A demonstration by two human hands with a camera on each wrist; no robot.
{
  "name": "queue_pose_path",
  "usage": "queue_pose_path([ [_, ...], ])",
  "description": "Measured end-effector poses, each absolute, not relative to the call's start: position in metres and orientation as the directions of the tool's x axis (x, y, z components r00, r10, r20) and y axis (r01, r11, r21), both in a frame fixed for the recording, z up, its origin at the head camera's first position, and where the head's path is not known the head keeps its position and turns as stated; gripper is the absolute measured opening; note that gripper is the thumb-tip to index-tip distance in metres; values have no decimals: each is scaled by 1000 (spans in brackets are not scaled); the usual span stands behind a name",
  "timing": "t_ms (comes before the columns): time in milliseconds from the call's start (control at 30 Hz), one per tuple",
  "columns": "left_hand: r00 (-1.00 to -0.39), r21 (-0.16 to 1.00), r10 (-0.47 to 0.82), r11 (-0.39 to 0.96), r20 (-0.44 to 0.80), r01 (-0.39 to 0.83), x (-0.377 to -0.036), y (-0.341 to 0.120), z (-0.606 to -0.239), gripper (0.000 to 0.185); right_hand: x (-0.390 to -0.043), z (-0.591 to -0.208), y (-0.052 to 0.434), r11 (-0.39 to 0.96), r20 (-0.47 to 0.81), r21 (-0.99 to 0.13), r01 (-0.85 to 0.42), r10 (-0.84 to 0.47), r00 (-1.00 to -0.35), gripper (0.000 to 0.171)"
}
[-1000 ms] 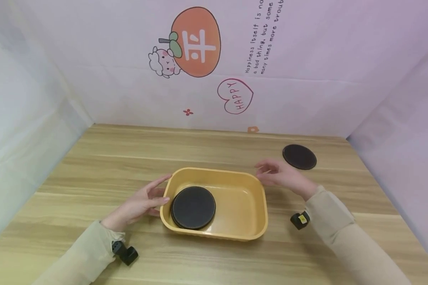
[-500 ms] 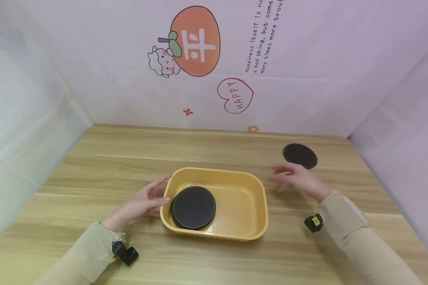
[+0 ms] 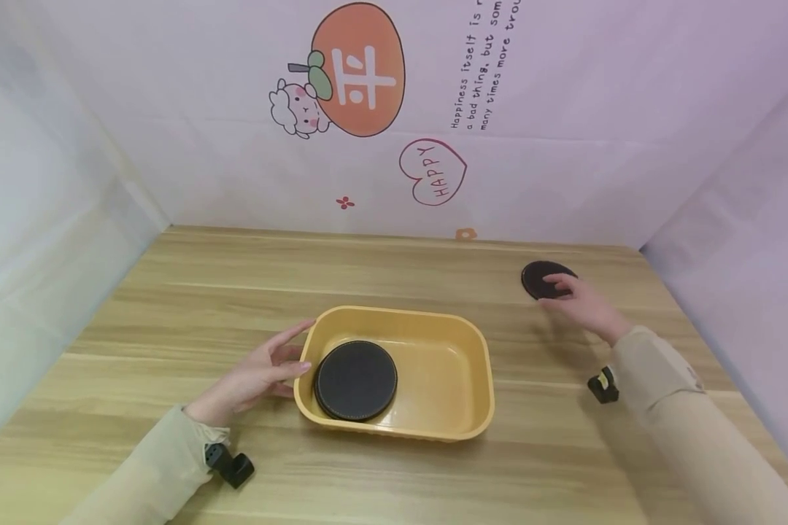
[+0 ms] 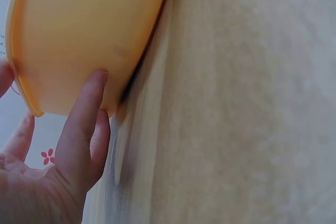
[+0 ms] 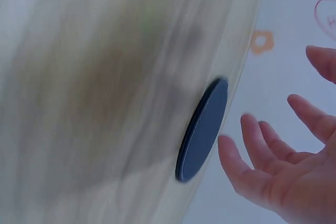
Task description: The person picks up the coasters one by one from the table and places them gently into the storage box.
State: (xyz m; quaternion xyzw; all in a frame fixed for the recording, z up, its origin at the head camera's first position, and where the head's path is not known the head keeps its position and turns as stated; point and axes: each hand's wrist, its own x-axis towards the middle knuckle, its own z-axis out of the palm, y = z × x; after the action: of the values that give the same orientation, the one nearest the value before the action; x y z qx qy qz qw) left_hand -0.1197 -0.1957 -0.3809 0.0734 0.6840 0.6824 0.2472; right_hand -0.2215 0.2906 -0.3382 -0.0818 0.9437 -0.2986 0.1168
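Note:
My left hand (image 3: pixel 263 375) rests against the left end of a yellow plastic bin (image 3: pixel 443 379), fingers spread and fairly straight. In the left wrist view, fingertips touch the bin's outer wall (image 4: pixel 89 30), with another digit at the rim. Inside the bin's left half lies a round black coaster (image 3: pixel 357 380) with stitched edging, a second edge showing beneath it. My right hand (image 3: pixel 584 306) is over another black round coaster (image 3: pixel 537 278) at the back right, partly hiding it. In the right wrist view, its loosely bent fingers (image 5: pixel 252 140) are spread beside that coaster, holding nothing.
The wooden table (image 3: pixel 249 270) runs back to a white cloth wall (image 3: pixel 203 160) with printed drawings and lettering. Cloth walls also stand left and right. A small black wrist camera (image 3: pixel 233 467) sits under each sleeve cuff.
My right hand has moved from the bin's back right corner, rightward and away from me, to the coaster at the back right. My left hand and the bin have stayed put.

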Motion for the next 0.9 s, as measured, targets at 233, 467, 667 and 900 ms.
queue_pose_path([
  [233,-863,971,448,50,-232,-235,-120,-196,-381,83,-244,-342,303,904,-228,-416,-95,-205,-952,78],
  [467,-861,971,454,47,-228,-233,-120,-196,-381,83,-259,-345,300,962,-379,-271,3,-104,-920,87],
  [667,-858,973,464,44,-222,-228,-118,-195,-380,84,-270,-358,295,961,-450,-276,29,-102,-887,85],
  [900,-856,972,466,46,-225,-230,-118,-195,-379,85,-277,-368,290,935,-485,-354,27,-159,-860,77],
])
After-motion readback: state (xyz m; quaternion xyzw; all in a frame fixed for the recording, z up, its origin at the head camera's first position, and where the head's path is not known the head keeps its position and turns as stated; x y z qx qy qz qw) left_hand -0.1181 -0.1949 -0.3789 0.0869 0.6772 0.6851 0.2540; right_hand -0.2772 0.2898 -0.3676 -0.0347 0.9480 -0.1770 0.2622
